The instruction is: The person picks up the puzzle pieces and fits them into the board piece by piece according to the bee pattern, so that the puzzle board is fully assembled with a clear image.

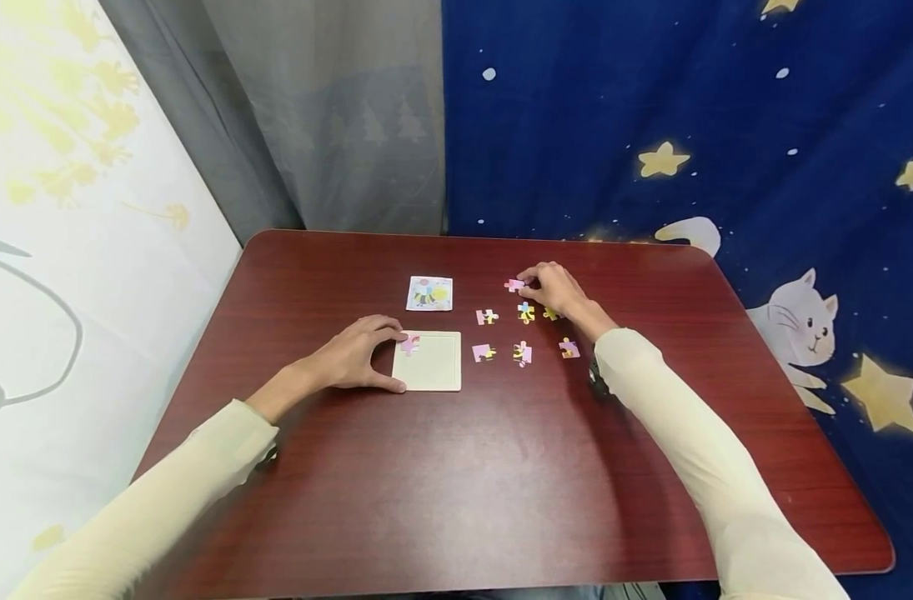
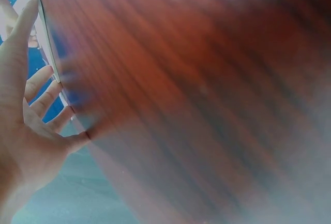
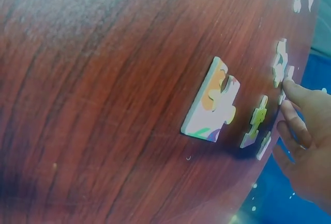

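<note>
My left hand (image 1: 357, 354) holds the left side of a pale square puzzle tray (image 1: 437, 367), its thumb at the lower corner and a finger at the upper one. One pink puzzle piece (image 1: 409, 345) lies in the tray's upper left corner. Farther back, my right hand (image 1: 555, 287) pinches a pink puzzle piece (image 1: 514, 285) by its edge with thumb and finger. Around that hand lie several loose pieces, among them a blue and yellow one (image 1: 526, 312) and a partly covered yellow one (image 1: 551, 314). In the right wrist view, an orange and pink corner piece (image 3: 209, 105) lies nearest.
A small picture card (image 1: 429, 293) with a bee drawing lies behind the tray. More loose pieces (image 1: 484, 352) sit right of the tray on the dark red table (image 1: 426, 500). Curtains (image 1: 546, 150) hang along the table's back edge.
</note>
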{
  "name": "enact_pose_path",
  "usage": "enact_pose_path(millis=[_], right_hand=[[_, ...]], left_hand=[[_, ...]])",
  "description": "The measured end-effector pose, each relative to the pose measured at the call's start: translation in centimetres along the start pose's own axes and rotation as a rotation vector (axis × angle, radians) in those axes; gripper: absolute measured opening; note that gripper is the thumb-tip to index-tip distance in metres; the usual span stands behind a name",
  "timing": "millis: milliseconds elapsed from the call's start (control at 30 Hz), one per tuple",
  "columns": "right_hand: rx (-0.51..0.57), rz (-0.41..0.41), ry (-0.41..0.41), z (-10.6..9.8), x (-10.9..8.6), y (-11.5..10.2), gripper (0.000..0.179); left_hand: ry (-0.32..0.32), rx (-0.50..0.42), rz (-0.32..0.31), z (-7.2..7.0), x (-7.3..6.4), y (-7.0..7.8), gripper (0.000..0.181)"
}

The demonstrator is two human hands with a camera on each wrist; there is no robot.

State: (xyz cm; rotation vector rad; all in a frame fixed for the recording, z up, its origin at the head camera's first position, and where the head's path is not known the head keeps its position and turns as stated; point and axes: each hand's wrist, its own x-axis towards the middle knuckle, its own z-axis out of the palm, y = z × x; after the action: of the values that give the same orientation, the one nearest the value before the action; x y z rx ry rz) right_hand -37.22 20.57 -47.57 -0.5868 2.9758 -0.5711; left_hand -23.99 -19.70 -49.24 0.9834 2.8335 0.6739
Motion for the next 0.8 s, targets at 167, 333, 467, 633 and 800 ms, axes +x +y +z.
enact_pose_path(millis=[167, 333, 467, 633, 800], right_hand=[[-0.022, 0.008, -0.020, -0.03, -0.04, -0.29, 0.037], [-0.018, 0.015, -0.034, -0.24, -0.01, -0.50, 0.036], [-0.005, 0.017, -0.044, -0.31, -0.10, -0.47, 0.035], [0.002, -0.010, -0.027, -0.26, -0.27, -0.31, 0.035], [0.024, -0.060, 0.005, -0.29, -0.43, -0.77, 0.034]], left_hand=[[-0.003, 0.001, -0.001, 0.02, -0.02, -0.06, 0.092], [0.003, -0.002, 0.018, 0.02, -0.07, -0.06, 0.091], [0.006, -0.002, 0.019, 0.08, -0.06, -0.02, 0.090], [0.003, -0.006, 0.016, 0.13, 0.01, -0.06, 0.092], [0.010, 0.000, 0.022, 0.09, -0.01, -0.21, 0.091]])
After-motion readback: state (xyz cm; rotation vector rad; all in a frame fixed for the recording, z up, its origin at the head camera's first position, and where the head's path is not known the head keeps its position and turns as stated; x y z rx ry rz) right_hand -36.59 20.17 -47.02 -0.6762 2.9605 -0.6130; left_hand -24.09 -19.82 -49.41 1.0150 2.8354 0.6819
